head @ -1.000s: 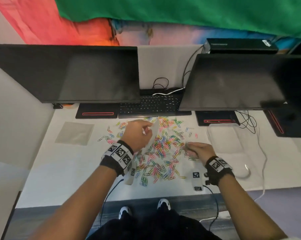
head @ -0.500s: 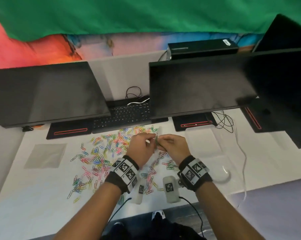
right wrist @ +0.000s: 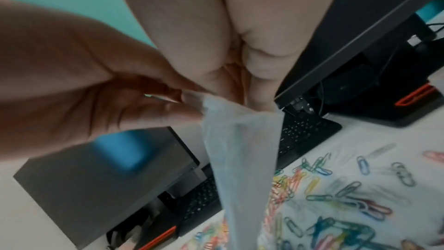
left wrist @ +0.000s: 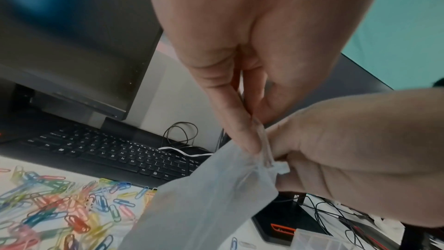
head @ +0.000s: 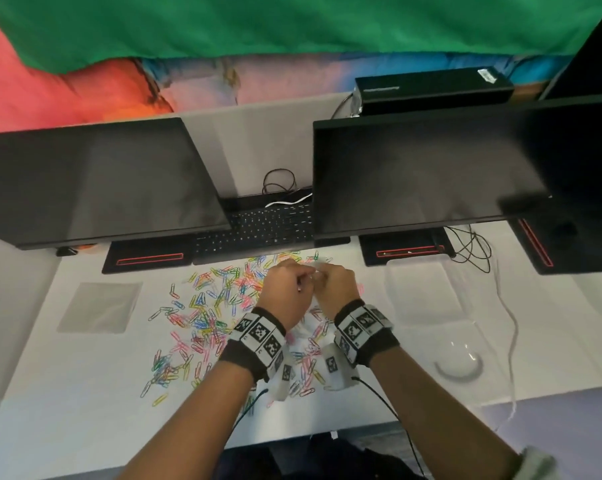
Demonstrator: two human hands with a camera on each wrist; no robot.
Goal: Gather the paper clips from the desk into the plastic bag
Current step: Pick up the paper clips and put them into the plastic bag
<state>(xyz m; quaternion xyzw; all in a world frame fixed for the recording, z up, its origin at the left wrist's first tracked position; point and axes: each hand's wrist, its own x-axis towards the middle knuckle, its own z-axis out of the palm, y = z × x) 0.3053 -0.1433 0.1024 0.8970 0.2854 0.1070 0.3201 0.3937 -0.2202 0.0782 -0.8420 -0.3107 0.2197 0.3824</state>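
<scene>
Many coloured paper clips [head: 209, 306] lie spread over the white desk [head: 85, 393]; they also show as paper clips [left wrist: 60, 208] and paper clips [right wrist: 348, 197] in the wrist views. A clear plastic bag [left wrist: 204, 206] hangs above them. My left hand [head: 304, 278] pinches its top edge, and my right hand [head: 319, 277] pinches that same edge from the other side. The left hand [left wrist: 254, 140] and right hand [right wrist: 240, 100] meet at the bag's mouth. The plastic bag [right wrist: 240, 149] hangs down slack. A thin glint sits in the left palm; I cannot tell what it is.
Two dark monitors [head: 102, 181] [head: 431, 174] stand at the back with a black keyboard [head: 258, 226] between them. A second flat plastic bag [head: 98, 306] lies at the left. A clear plastic box [head: 424, 292], a round clear lid [head: 459, 365] and cables [head: 472, 251] are at the right.
A second ago my right hand rested on the clips on the desk while the left held the bag. It has risen to the bag, and both hands now pinch its top.
</scene>
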